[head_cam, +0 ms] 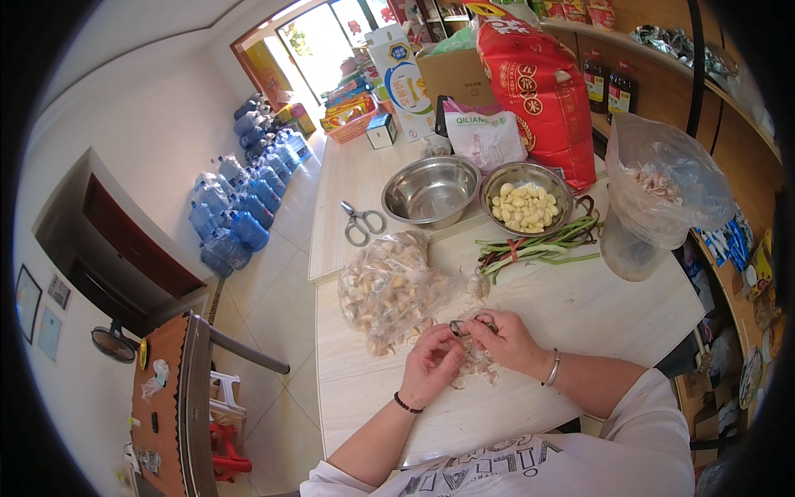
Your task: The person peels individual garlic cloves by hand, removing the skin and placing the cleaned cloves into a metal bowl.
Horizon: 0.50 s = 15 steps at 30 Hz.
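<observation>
A small dark metal tool with loops [486, 321], possibly small scissors, is held in my right hand [512, 345]. Close beside it, my left hand [433, 361] has curled fingers near the tool's other end; whether they pinch anything is hidden. Beneath both hands, papery garlic skins [478, 366] lie scattered on the table. A clear plastic bag of garlic cloves [391, 289] sits just beyond my left hand. Farther off, a steel bowl [490, 214] contains peeled garlic cloves [525, 207]. One garlic bulb [477, 286] rests beyond my fingers.
Long beans [528, 248] bound with a red tie lie before the bowls. Another steel bowl [431, 194] and larger scissors [360, 225] are at the left. At the right stands a plastic-lined container [664, 192] with skins inside. A red rice sack [540, 99] rises behind.
</observation>
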Motion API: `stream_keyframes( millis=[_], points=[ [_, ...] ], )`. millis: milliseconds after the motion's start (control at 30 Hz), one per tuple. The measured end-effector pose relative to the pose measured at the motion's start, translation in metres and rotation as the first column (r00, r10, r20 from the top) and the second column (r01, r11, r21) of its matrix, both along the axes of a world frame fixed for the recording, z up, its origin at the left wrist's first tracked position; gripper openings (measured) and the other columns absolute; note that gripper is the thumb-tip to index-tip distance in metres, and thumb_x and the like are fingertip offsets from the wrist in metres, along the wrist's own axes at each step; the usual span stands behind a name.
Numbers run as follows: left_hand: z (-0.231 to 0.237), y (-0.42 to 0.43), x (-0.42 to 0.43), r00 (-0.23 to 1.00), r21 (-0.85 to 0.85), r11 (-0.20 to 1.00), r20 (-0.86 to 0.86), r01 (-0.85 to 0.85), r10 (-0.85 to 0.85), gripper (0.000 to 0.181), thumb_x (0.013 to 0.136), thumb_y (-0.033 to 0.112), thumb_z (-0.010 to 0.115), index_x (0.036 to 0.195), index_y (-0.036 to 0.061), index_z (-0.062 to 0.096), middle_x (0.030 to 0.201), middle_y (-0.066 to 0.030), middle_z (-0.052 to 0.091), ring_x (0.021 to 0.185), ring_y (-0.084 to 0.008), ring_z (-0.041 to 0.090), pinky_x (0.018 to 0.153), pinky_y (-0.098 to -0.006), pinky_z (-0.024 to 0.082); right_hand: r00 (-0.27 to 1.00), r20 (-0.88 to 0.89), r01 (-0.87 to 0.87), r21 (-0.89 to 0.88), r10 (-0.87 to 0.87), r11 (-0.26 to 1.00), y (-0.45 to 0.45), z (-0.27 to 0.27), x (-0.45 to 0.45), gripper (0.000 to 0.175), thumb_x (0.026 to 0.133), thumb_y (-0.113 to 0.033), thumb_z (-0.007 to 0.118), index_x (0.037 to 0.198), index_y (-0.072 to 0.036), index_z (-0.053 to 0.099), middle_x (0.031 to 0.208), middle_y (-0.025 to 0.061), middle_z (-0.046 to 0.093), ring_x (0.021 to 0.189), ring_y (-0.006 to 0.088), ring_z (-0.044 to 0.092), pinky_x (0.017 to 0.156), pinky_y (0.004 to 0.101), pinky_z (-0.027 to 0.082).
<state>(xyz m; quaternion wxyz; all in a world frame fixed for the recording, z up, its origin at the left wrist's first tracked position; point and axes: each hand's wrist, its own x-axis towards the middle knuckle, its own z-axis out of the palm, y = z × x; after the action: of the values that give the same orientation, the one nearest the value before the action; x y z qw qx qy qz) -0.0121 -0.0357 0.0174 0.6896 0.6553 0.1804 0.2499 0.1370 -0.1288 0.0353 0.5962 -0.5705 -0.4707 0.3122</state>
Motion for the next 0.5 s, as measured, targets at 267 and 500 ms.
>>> stream_keyframes(
  millis=[267,500],
  points=[
    [0.001,0.003,0.004,0.971,0.19,0.957,0.145,-0.218,0.192,0.017,0.082,0.003,0.055,0.099,0.0015,0.056,0.111,-0.0064,0.047,0.072,-0.0066,0.053,0.06,-0.0177,0.044,0.708,0.655,0.022,0.352,-0.263,0.936,0.002,0.0,-0.006,0.015,0.074,-0.011,0.063,0.086,-0.003,0.059,0.07,0.0087,0.053,0.058,0.0225,0.054,0.051,0.0301,0.045],
    [-0.01,0.005,0.003,0.961,0.248,0.93,0.128,-0.27,0.244,0.016,0.084,0.0,0.052,0.1,0.0011,0.056,0.112,-0.0065,0.046,0.081,-0.0085,0.052,0.065,-0.0192,0.045,0.488,0.785,-0.011,0.442,-0.381,0.897,0.003,0.009,-0.014,0.03,0.062,-0.008,0.065,0.091,-0.006,0.059,0.075,0.0051,0.054,0.065,0.0226,0.054,0.055,0.0317,0.045]
  ],
)
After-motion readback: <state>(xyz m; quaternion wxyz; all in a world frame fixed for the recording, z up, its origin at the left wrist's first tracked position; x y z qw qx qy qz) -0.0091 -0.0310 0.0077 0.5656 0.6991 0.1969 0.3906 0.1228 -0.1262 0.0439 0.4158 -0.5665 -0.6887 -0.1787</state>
